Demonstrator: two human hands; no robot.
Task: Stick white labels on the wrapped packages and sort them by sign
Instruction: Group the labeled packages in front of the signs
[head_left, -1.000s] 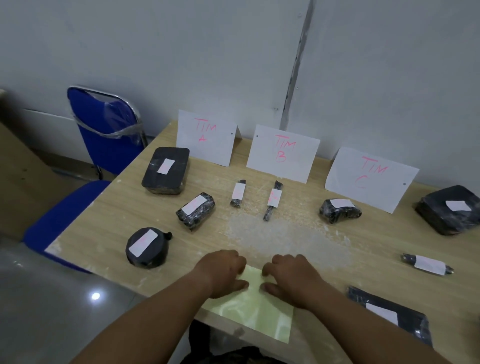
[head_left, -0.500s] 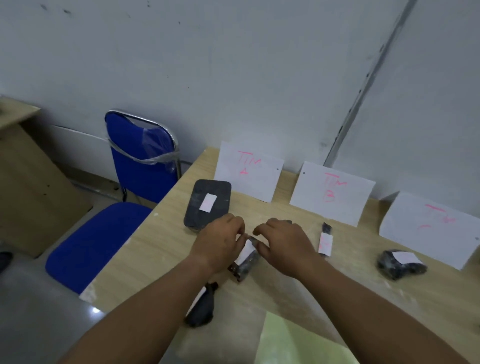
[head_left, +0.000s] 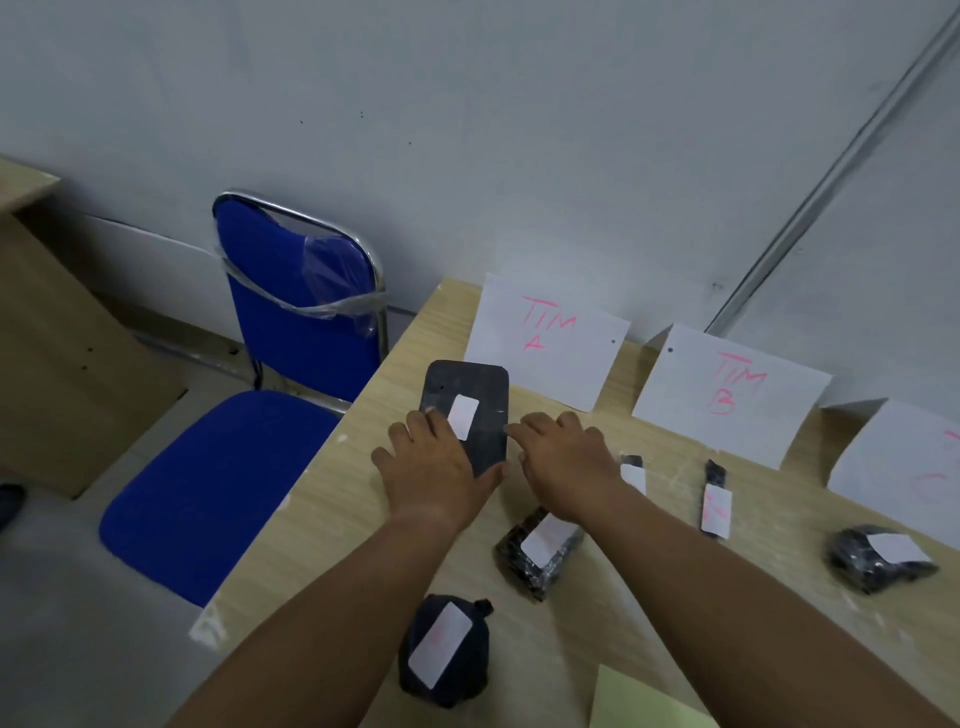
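Table (head_left: 332, 519) holds the flat black package (head_left: 467, 379) at its far left, just before the TIM A sign (head_left: 545, 343). The left hand (head_left: 436, 473) lies flat on the package's near end, fingers spread, gripping nothing. The right hand (head_left: 566, 462) touches its right edge with relaxed fingers. Smooth the white label (head_left: 463, 415) from its centre outward while bracing the package squarely under its sign.

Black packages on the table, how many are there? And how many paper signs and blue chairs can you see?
Black packages: 6
Paper signs: 3
Blue chairs: 1
Total: 10
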